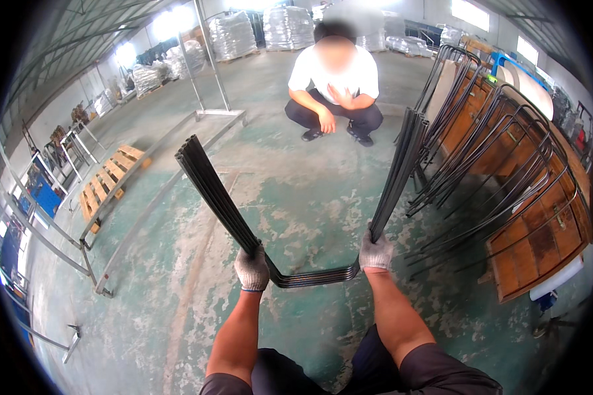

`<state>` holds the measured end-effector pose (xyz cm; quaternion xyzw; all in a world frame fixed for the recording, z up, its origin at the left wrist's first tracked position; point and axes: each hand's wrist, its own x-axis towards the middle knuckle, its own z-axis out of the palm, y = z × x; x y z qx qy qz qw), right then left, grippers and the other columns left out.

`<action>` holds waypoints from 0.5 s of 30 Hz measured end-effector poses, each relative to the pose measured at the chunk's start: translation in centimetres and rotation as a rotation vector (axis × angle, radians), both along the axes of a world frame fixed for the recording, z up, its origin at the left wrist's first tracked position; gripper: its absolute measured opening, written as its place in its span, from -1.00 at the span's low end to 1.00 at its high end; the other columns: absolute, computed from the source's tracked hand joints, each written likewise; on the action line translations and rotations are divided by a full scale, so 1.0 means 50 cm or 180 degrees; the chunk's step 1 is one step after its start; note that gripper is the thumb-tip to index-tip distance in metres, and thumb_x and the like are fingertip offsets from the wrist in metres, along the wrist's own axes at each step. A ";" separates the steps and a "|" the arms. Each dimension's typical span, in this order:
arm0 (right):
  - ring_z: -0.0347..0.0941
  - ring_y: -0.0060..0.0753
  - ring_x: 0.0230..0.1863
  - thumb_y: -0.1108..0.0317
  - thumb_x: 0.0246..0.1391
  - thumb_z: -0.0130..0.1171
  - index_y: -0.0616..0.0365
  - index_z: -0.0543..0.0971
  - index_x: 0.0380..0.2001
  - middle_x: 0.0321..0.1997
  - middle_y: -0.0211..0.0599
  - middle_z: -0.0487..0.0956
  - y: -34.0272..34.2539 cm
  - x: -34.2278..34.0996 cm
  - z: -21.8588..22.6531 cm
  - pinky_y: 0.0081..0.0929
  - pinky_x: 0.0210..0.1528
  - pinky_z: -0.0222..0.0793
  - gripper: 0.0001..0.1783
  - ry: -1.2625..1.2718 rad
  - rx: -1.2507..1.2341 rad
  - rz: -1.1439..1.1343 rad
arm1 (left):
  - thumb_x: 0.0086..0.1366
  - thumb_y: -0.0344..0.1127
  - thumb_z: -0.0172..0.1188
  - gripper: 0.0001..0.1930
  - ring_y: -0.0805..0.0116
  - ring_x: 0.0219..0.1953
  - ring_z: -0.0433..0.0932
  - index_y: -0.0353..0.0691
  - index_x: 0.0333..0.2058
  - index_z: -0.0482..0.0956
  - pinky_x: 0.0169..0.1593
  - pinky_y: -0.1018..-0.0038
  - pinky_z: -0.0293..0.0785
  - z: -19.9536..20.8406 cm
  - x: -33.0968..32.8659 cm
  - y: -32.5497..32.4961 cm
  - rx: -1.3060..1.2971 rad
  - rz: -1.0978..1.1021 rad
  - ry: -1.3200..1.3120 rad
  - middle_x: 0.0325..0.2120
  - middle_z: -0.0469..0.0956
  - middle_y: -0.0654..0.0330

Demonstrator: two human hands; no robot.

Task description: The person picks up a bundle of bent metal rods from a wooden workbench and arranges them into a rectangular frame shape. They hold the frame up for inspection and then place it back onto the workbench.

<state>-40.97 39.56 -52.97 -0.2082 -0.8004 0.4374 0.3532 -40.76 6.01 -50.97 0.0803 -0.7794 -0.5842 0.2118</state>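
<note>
Both my hands carry a bundle of black U-shaped metal tubes (319,278), nested together, with the bent crossbar close to me and the open ends pointing away. My left hand (252,268), in a pale knit work glove, is closed round the left legs just above the bend. Round the right legs, at about the same height, my gloved right hand (375,253) is closed too. The left legs lean outward to the left; the right ones tilt to the right, their tips near the stacked bent tubes.
More bent black tubes (501,141) lean against a brown wooden cabinet (537,224) at right. A person (336,79) in a white shirt squats ahead. At left stand a metal frame (145,227) and a wooden pallet (115,172). Wrapped stacks (288,27) line the back.
</note>
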 end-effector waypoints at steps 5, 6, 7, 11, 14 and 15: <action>0.68 0.22 -0.26 0.08 0.33 0.29 0.10 0.69 -0.17 -0.41 0.04 0.67 0.003 -0.003 -0.009 -0.07 -0.20 0.58 -0.70 -0.0022 0.0017 -0.0008 | 0.46 -0.44 0.22 -0.75 0.31 -0.09 0.73 -0.43 0.02 0.68 0.03 0.35 0.62 0.005 0.002 0.004 -0.0159 0.0013 0.0121 -0.15 0.77 0.07; 0.69 0.22 -0.25 0.09 0.33 0.29 0.10 0.69 -0.16 -0.40 0.04 0.67 -0.003 0.000 -0.001 -0.07 -0.20 0.58 -0.70 -0.0063 0.0003 0.0004 | 0.46 -0.42 0.23 -0.75 0.32 -0.09 0.73 -0.42 0.02 0.68 0.03 0.35 0.62 0.006 0.003 0.001 -0.0137 0.0014 0.0110 -0.15 0.77 0.07; 0.69 0.22 -0.24 0.09 0.33 0.28 0.10 0.70 -0.16 -0.39 0.04 0.68 -0.007 0.002 0.007 -0.07 -0.20 0.58 -0.71 -0.0103 -0.0011 0.0018 | 0.46 -0.41 0.25 -0.75 0.32 -0.09 0.73 -0.42 0.02 0.69 0.03 0.35 0.61 0.008 0.005 -0.001 -0.0115 0.0016 0.0100 -0.15 0.77 0.08; 0.69 0.25 -0.19 0.08 0.34 0.25 0.10 0.70 -0.13 -0.35 0.06 0.71 -0.002 -0.002 0.008 -0.03 -0.16 0.60 -0.69 -0.0175 0.0062 -0.0037 | 0.46 -0.35 0.29 -0.75 0.35 -0.11 0.72 -0.37 0.01 0.71 0.00 0.35 0.60 0.054 0.014 0.014 -0.0155 0.0092 -0.0197 -0.18 0.77 0.09; 0.69 0.26 -0.15 0.04 0.35 0.22 0.12 0.71 -0.10 -0.30 0.15 0.72 -0.011 0.007 0.036 0.01 -0.14 0.62 -0.63 -0.0979 0.0137 -0.0091 | 0.47 -0.17 0.32 -0.69 0.37 -0.17 0.69 -0.34 -0.07 0.75 -0.04 0.35 0.56 0.034 0.011 -0.002 -0.0145 0.0101 -0.0380 -0.28 0.75 0.11; 0.69 0.26 -0.15 0.03 0.35 0.22 0.12 0.72 -0.08 -0.30 0.17 0.72 -0.003 0.011 0.043 0.01 -0.14 0.62 -0.62 -0.1048 0.0159 -0.0083 | 0.46 -0.17 0.33 -0.69 0.38 -0.18 0.69 -0.34 -0.08 0.75 -0.04 0.35 0.55 0.025 0.008 -0.001 -0.0124 0.0046 -0.0300 -0.30 0.75 0.11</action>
